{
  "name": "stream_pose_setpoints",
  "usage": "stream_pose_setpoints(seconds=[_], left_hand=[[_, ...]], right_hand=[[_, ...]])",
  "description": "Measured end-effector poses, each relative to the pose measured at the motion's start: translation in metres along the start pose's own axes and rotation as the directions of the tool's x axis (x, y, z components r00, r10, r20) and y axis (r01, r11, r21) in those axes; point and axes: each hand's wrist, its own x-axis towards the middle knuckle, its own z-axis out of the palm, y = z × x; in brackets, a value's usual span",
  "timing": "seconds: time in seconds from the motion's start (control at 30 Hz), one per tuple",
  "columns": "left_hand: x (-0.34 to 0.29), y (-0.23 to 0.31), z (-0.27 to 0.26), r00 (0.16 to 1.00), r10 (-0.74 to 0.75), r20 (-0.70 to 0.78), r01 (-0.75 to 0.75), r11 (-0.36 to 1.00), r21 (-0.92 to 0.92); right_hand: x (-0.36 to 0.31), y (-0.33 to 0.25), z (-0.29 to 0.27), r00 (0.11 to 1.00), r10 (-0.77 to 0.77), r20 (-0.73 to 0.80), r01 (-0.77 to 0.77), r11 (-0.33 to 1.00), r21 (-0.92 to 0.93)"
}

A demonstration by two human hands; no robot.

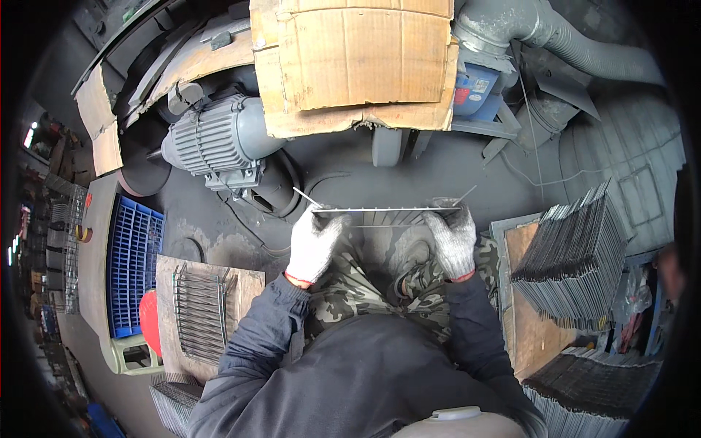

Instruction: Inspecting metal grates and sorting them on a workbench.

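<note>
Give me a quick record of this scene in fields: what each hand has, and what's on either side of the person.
Left hand: gloved, grips left end of wire rack
Right hand: gloved, grips rack's right end
Rack: held level over the knees
Ahead: grey motor, cardboard box
Person's left: wire racks on board, blue crate
Person's right: stacked racks

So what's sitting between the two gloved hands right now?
In the head view, only the wire rack spans the stretch: the left hand grips one end, the right hand the other. Camouflage trousers show beneath.
</note>
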Motion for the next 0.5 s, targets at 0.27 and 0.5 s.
stream_pose_setpoints(seconds=[0.27,0.5], left_hand=[[0.057,-0.053,0.041,1.0,0.03,-0.011,-0.025,0.953,0.304],[0.095,-0.084,0.071,0.98,-0.182,0.075,0.155,0.946,0.284]], right_hand=[[0.062,0.067,-0.029,0.999,0.034,-0.026,-0.036,0.997,-0.067],[0.092,0.073,-0.057,0.985,0.147,-0.094,-0.164,0.962,-0.219]])
